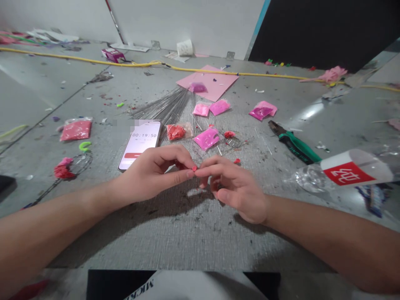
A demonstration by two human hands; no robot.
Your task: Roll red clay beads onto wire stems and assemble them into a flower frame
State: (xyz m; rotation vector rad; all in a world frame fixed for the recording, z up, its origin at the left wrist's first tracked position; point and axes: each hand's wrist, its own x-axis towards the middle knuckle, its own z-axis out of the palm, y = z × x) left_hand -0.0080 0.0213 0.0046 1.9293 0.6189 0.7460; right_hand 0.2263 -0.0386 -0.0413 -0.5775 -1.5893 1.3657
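Note:
Both my hands meet above the grey table (187, 233), near its middle. My left hand (156, 173) is closed, its thumb and fingers pinching a tiny red bead (194, 168). My right hand (233, 187) is closed too, its fingertips touching the same bead from the right; whether it also holds a thin wire I cannot make out. Just behind the hands lie a phone (140, 143) showing a timer, a bag of red beads (176, 131) and a bag of pink beads (206, 138). A bundle of thin wires (165, 108) fans out behind them.
Green-handled pliers (295, 146) lie to the right, beside a fallen clear bottle (340, 171) with a red label. More pink bags (262, 111), a pink sheet (215, 83), a red bag (76, 130) and a wire ring with a red flower (67, 167) are scattered around. A yellow cable (93, 61) runs along the back.

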